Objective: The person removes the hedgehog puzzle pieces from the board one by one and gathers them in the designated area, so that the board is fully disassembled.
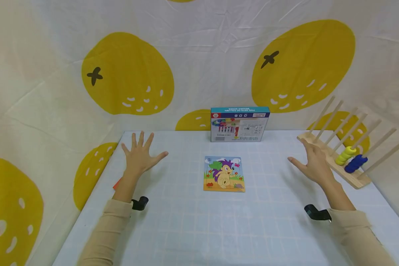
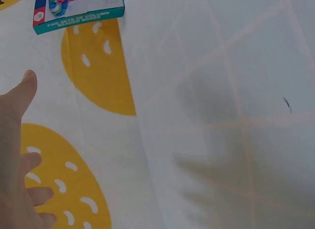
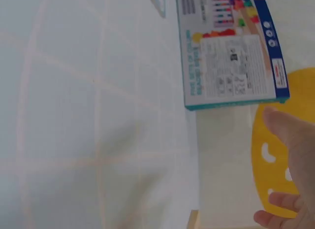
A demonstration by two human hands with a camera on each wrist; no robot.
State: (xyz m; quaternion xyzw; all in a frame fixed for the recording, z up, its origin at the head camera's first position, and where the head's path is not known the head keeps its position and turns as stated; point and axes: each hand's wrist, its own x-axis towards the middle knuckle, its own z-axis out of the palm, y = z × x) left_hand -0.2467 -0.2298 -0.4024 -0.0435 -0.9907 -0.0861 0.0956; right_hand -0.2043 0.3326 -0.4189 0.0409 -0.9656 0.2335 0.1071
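My left hand point(image 1: 139, 158) hovers over the left part of the table with fingers spread, holding nothing. Partly hidden under the left forearm is a red-orange thing point(image 1: 117, 184), too covered to identify. On the right, my right hand point(image 1: 314, 162) is held out with its thumb apart, also holding nothing. Nearest to it stands a wooden bead rack point(image 1: 347, 171) with several upright pegs; one peg bears yellow beads point(image 1: 345, 155), another dark blue beads point(image 1: 355, 163). Between the hands lies a flat square hedgehog puzzle point(image 1: 224, 174).
A toy box point(image 1: 239, 125) with a teal edge and printed pictures stands upside down at the table's back edge. Behind it hangs a white cloth point(image 1: 212, 55) with large yellow fruit shapes. The table point(image 1: 199, 225) has a pale checked cover.
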